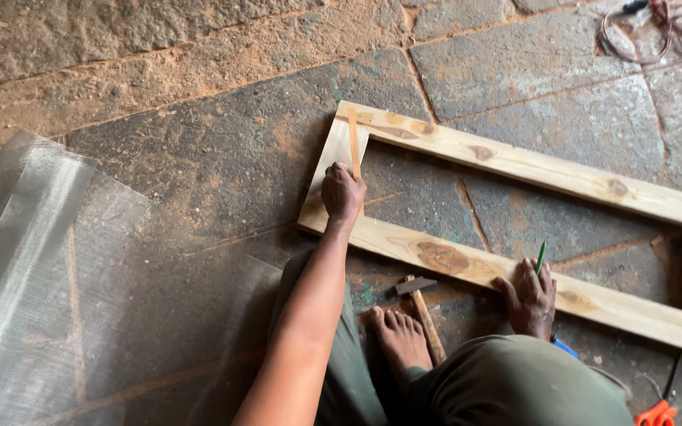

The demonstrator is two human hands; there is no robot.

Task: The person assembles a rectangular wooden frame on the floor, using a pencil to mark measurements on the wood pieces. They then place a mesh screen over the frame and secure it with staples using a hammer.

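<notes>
The left hand [342,192] is closed around a thin wooden strip [354,142], with the fingers wrapped together on it. The strip lies along the short left end of a rectangular wooden frame [515,163], which rests flat on the floor. The right hand [532,298] presses on the near rail of the same frame with the fingers spread apart, and a green pencil [541,256] stands up between two of them.

The frame holds nothing inside; only the floor shows through its opening. Near the person's bare foot [400,338] lies a hammer [421,312] with a wooden handle, just beside the near rail. On the left a sheet of fine metal mesh [49,276] lies partly unrolled. The floor [222,150] is made of big grey stone slabs, covered with reddish dust. At the far right lie some tangled wires [657,31], and at the near right an orange handle [657,412].
</notes>
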